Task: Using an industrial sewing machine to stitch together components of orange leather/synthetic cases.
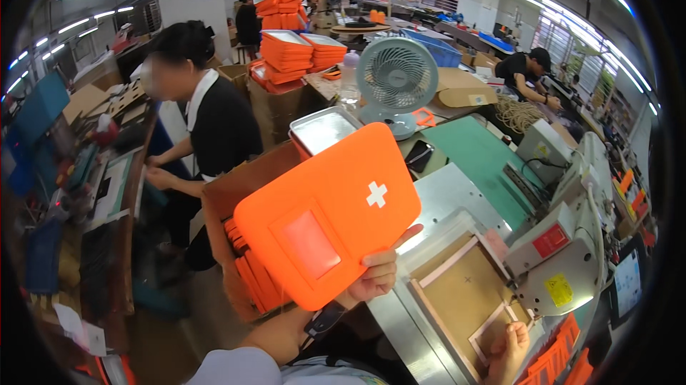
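Orange first-aid pouch panel (pixel 329 217) is pinched at its lower edge in left hand (pixel 375 276) fingers, long axis tilting up-right, while right hand (pixel 509 346) rests loosely curled, holding nothing, on the wooden jig (pixel 461 292).

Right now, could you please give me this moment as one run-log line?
left hand: holds orange panel up | right hand: rests on brown template | sewing machine: at right

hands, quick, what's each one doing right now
Left hand: closed on the lower edge of the orange panel, holding it up.
Right hand: loosely curled, resting on the brown board, holding nothing.
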`<state>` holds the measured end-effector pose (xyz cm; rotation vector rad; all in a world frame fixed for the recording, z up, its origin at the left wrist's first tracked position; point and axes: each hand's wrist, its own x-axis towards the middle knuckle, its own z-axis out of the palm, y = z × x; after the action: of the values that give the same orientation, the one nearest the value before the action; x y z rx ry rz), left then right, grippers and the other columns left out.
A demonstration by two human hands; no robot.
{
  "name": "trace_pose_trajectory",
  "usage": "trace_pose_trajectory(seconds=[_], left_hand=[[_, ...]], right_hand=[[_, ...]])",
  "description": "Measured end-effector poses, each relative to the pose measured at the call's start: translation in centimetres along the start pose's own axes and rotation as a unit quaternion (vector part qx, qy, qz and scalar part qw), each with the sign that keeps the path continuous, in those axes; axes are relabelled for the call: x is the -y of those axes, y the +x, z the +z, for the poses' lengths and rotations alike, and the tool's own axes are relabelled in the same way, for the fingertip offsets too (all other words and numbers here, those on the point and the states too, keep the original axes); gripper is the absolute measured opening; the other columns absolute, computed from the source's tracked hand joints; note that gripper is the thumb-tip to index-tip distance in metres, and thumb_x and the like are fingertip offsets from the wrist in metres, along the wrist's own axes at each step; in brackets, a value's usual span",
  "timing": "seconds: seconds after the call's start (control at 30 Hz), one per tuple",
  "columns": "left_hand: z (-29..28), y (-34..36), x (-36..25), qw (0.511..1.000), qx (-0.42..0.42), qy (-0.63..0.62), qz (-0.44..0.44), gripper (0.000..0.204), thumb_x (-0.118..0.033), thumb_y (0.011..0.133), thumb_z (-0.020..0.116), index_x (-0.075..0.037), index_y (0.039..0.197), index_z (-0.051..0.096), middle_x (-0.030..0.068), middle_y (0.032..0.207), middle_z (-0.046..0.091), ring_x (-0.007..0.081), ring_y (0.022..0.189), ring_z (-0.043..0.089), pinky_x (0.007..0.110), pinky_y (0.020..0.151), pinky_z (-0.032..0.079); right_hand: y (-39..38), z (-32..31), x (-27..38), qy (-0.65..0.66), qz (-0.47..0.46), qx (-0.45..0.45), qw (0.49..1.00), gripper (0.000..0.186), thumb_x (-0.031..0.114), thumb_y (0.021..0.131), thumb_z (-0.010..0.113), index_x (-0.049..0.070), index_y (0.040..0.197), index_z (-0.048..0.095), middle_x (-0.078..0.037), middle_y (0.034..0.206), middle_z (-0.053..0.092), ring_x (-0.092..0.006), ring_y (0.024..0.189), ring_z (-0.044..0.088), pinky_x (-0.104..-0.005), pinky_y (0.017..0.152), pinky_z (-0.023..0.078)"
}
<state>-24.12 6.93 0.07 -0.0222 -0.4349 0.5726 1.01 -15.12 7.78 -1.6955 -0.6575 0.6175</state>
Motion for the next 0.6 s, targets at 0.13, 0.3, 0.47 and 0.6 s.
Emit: trace_pose_trajectory(seconds=[0.13, 0.3, 0.47, 0.6], left_hand=[[-1.6, -0.3, -0.2, 0.999, 0.033, -0.034, -0.015, 0.064, -0.031, 0.105, 0.037, -0.006, 0.157, 0.008, 0.0004, 0.057, 0.054, 0.0094, 0.043, 0.036, 0.023, 0.046, 0.029], [-1.8, -0.3, -0.2, 0.995, 0.056, -0.083, -0.018, 0.066, -0.028, 0.105, 0.039, -0.004, 0.157, 0.004, 0.0012, 0.056, 0.054, 0.0093, 0.041, 0.033, 0.022, 0.046, 0.029], [-2.3, -0.3, -0.2, 0.993, 0.084, -0.078, -0.018, 0.069, -0.028, 0.104, 0.042, -0.004, 0.157, 0.004, -0.0001, 0.058, 0.050, 0.0086, 0.044, 0.033, 0.022, 0.047, 0.029], [-2.4, -0.3, -0.2, 0.992, 0.093, -0.085, -0.018, 0.068, -0.028, 0.104, 0.041, -0.004, 0.157, 0.006, -0.0003, 0.058, 0.050, 0.0084, 0.044, 0.033, 0.022, 0.047, 0.029]], right_hand=[[-0.7, 1.1, 0.6, 0.082, 0.001, 0.018, 0.997, 0.019, 0.026, 0.097, 0.060, 0.014, 0.084, 0.054, 0.005, 0.074, 0.043, -0.0054, 0.063, 0.037, -0.0186, 0.052, 0.030], [0.5, -0.2, -0.8, 0.030, -0.037, 0.042, 0.998, 0.020, 0.026, 0.098, 0.058, 0.014, 0.083, 0.052, 0.005, 0.073, 0.042, -0.0058, 0.063, 0.036, -0.0190, 0.054, 0.030], [1.0, -0.1, -1.2, 0.077, 0.021, 0.023, 0.997, 0.020, 0.024, 0.099, 0.055, 0.014, 0.083, 0.051, 0.005, 0.074, 0.042, -0.0059, 0.063, 0.035, -0.0194, 0.055, 0.029], [0.5, 0.2, -0.4, 0.068, 0.024, 0.026, 0.997, 0.020, 0.022, 0.098, 0.056, 0.014, 0.080, 0.051, 0.005, 0.074, 0.041, -0.0060, 0.064, 0.035, -0.0198, 0.054, 0.028]])
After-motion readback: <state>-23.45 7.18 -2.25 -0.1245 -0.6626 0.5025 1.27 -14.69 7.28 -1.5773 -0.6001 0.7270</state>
